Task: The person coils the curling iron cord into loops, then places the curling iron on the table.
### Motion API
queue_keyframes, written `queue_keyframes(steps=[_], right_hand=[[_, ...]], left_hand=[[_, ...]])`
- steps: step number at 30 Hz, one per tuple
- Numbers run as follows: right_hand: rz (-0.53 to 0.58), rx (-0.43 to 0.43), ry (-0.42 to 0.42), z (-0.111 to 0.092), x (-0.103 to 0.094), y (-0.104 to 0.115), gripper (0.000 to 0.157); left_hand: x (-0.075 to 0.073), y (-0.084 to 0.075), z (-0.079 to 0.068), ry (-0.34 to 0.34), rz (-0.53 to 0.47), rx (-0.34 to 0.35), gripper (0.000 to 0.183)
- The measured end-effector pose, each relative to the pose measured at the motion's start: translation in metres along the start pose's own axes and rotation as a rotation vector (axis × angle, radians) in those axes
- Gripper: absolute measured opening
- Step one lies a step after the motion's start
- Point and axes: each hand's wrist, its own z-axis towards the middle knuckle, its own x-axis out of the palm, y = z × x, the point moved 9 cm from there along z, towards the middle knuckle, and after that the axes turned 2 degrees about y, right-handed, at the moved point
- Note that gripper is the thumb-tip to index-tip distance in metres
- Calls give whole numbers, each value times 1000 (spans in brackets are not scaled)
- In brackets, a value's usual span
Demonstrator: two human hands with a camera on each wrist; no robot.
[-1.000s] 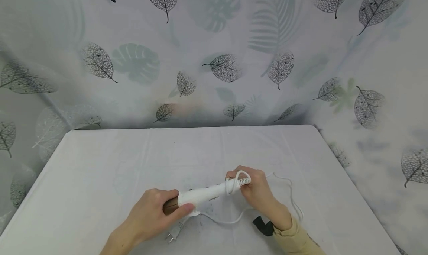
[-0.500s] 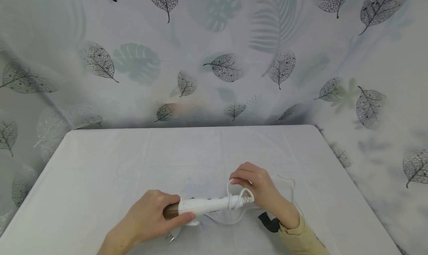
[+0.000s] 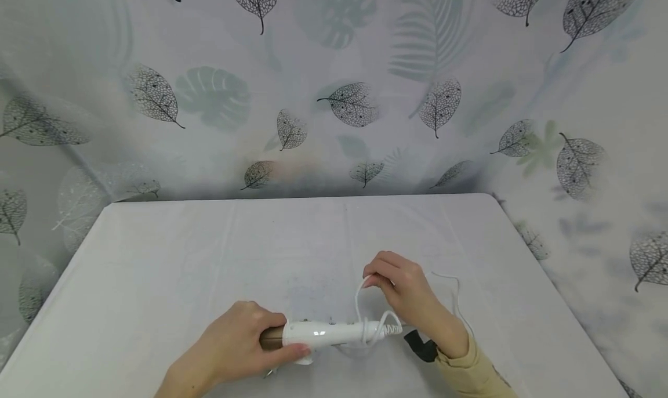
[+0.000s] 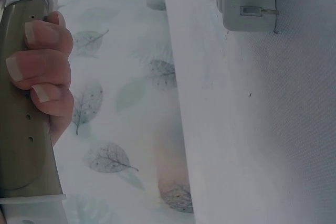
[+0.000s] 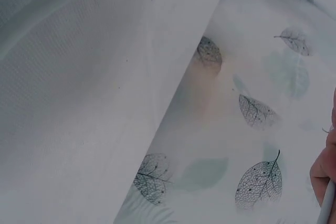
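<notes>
A white-handled hair straightener with a brown barrel lies level across the front of the table in the head view. My left hand grips it by the brown barrel, fingers curled round it in the left wrist view. White cord loops round the handle's right end. My right hand pinches this cord above the handle; at the right edge of the right wrist view, the fingers hold the cord. A two-pin plug shows in the left wrist view, mostly hidden in the head view.
A white cloth covers the table. More cord trails beyond the right forearm. A black piece sits beside the right sleeve. Leaf-patterned curtains stand behind and at both sides.
My right hand has left the handle's end and risen slightly with a cord loop pinched. The straightener's right end has dropped, so it lies level, and the left hand has lowered a little.
</notes>
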Motion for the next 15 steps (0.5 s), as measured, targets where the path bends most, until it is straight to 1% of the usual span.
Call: queue_keyframes(steps=[4,7,11,13,15], right_hand=[[-10,9,-3,0,0,1,8],[-39,34,-12,0,0,0,9],[-63,67,-31,0,-1,-3,17],[-61,73,-39,0,-2,-4,23],[-57,75,-44,-1,-3,-5,25]], left_hand=[[-1,-4,-1,5,4,7,47],[-5,-7,-1,-18,12,29,48],[-8,-10,-1,-47,23,55,50],[-6,-11,-1,-42,42,63,50],[-1,-10,0,-25,62,56,49]])
